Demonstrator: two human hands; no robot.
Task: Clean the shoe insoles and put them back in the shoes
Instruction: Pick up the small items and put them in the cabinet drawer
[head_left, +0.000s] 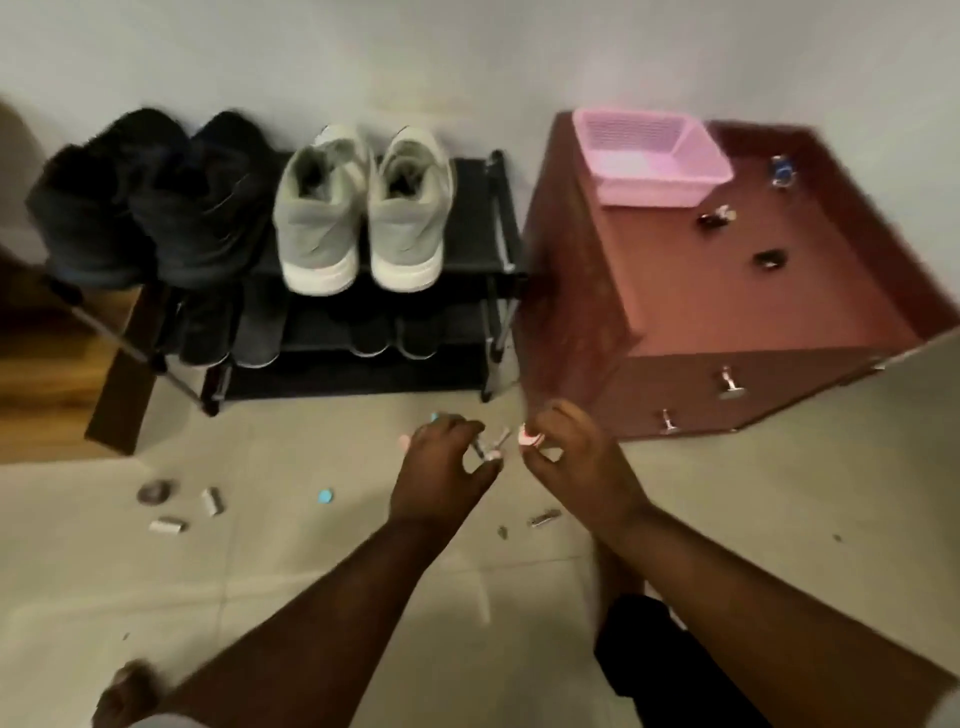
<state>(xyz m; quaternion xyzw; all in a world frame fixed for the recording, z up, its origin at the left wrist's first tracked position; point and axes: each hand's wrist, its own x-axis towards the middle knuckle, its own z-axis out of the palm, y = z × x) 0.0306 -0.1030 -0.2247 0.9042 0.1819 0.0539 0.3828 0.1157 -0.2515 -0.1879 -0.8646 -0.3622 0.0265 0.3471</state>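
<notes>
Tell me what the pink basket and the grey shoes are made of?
The pink basket looks like plastic: thin walls full of little holes, smooth and slightly shiny. The grey shoes seem to be soft matte cloth or suede on top, with thick white soles, probably rubber or foam. The blurry picture leaves that uncertain.

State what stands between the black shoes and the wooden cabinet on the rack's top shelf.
In the head view, the pair of grey shoes stands between the black shoes and the cabinet, heels facing the camera.

Two pairs of shoes (358, 208) sit on the rack (483, 260), left of the cabinet (701, 312) bearing a basket (649, 156).
</notes>
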